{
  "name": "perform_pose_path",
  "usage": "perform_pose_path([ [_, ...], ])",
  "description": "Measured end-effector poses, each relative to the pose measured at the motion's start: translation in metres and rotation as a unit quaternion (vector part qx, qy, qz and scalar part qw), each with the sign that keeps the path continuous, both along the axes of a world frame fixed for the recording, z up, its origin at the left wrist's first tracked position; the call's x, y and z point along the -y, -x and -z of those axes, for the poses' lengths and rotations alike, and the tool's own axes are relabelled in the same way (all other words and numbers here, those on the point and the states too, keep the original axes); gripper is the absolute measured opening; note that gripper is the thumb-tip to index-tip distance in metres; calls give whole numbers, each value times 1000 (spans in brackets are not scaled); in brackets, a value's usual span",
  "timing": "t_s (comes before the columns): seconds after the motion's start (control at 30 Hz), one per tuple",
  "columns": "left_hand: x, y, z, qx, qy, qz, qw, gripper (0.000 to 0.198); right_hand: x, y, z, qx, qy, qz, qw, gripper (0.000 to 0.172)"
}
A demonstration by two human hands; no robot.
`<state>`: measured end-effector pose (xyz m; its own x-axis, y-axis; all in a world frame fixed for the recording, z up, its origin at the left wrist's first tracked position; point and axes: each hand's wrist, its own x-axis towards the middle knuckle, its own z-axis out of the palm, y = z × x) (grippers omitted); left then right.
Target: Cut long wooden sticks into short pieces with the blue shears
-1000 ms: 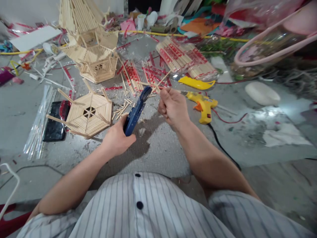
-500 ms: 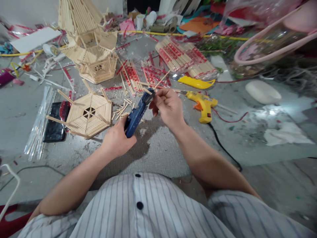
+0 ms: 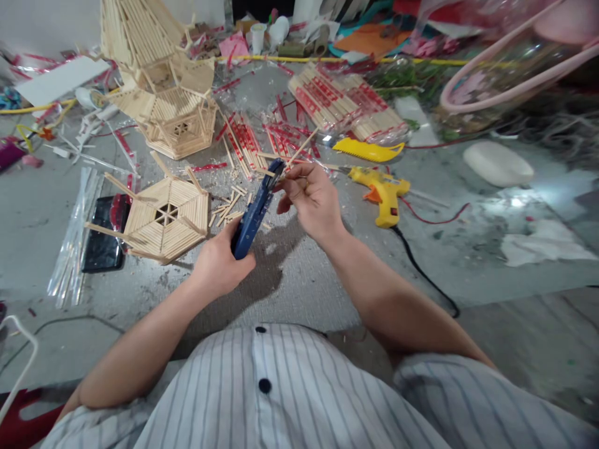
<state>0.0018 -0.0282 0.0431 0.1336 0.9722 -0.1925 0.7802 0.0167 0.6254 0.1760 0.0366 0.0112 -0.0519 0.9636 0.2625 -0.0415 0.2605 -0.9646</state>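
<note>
My left hand (image 3: 218,265) is closed around the handles of a blue hand cutter (image 3: 253,226), tilted up and to the right. Its jaw end meets my right hand (image 3: 312,201), whose fingers pinch a thin wooden chopstick (image 3: 302,148) at the jaws. The stick's far part points up and right; exactly how the jaws sit on it is hidden. Just left of the cutter are short cut stick pieces (image 3: 229,206). Beyond my left hand rests a hexagonal stick frame (image 3: 189,215) with several upright posts.
A tall stick-built pagoda (image 3: 175,134) stands at the back left. Packs of chopsticks (image 3: 322,100), a yellow-handled tool (image 3: 369,149) and a yellow glue gun (image 3: 386,196) with a black cord lie to the right. A dark phone (image 3: 105,240) and clear glue sticks (image 3: 72,243) are at left.
The cutter has turned slightly more upright, and my right hand has shifted a little left with the chopstick. The whole view has also drifted slightly.
</note>
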Motion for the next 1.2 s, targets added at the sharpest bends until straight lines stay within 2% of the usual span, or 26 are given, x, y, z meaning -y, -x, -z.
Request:
perform_pose_path([
  [0.3, 0, 4, 8, 2, -18, 11, 1000, 52, 2, 1, -4, 7, 2, 21, 1000, 34],
  [0.47, 0, 3, 8, 8, -18, 5, 1000, 48, 4, 1, -5, 22, 1, 34, 999, 34],
  [0.87, -1, 3, 9, 17, -9, 3, 1000, 50, 6, 0, -6, 41, 9, 43, 998, 32],
  [1.2, -2, 1, 8, 31, -15, -14, 999, 44, 2, 4, 0, -41, 41, -4, 998, 39],
])
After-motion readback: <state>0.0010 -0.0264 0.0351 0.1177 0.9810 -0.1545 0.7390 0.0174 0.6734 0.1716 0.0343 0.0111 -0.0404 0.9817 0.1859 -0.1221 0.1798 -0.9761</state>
